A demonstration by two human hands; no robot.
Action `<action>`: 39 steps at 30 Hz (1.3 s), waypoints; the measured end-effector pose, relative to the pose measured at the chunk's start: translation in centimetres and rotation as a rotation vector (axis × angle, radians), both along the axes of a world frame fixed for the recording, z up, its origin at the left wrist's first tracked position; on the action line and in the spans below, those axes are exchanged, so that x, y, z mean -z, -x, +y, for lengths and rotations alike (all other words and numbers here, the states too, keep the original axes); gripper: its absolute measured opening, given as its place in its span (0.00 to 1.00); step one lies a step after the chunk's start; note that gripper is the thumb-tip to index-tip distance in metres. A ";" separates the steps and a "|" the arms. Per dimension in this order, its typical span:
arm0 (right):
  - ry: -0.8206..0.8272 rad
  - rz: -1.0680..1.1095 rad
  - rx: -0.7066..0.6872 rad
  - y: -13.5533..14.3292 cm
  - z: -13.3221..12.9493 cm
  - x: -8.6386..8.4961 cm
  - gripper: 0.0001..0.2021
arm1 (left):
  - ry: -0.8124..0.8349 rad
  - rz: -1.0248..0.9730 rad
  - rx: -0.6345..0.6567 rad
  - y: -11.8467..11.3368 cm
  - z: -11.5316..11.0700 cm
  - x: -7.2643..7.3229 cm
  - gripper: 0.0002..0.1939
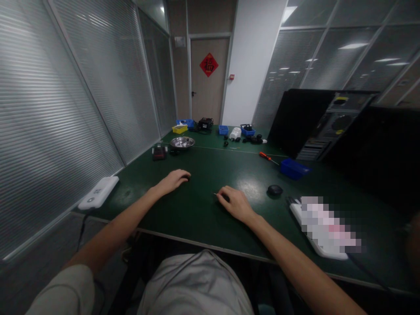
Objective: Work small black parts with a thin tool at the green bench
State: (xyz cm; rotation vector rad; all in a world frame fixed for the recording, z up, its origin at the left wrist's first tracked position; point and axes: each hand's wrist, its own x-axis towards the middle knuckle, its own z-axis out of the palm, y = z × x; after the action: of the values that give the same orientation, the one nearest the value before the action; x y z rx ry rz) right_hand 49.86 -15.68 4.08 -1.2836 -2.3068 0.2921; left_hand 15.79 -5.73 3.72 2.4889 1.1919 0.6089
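Note:
My left hand [175,179] rests on the green table [203,223], its fingers curled together and pointing right; whatever lies under the fingertips is hidden. To its right and slightly nearer to me, my right hand [234,202] also lies on the table. Its thumb and forefinger are pinched, and a tiny thin light tip sticks out to the left of them, too small to name. The two hands are apart. A round black object [274,190] sits on the table to the right of my right hand.
An orange screwdriver [266,156] lies beside a blue bin [294,169] at right, before black computer cases [305,122]. A metal bowl [182,142] and small bins stand farther back. White devices lie at left [99,192] and right [323,236].

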 end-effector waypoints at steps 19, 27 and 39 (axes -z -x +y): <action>0.013 -0.010 -0.003 0.0 0.1 0.0 0.12 | -0.193 0.131 -0.813 17.6 3.0 1.2 0.21; 0.003 0.000 -0.007 -0.1 0.2 0.1 0.12 | -0.245 0.257 -0.779 17.0 2.7 0.9 0.20; 0.011 0.009 -0.011 -0.1 0.2 0.1 0.11 | -0.257 0.356 -0.859 16.3 2.4 1.1 0.21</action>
State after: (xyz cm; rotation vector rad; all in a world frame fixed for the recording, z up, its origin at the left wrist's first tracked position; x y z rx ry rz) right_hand 49.94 -15.52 4.03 -1.2726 -2.3083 0.3147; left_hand -0.49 -3.29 2.57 2.2418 2.4960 0.5335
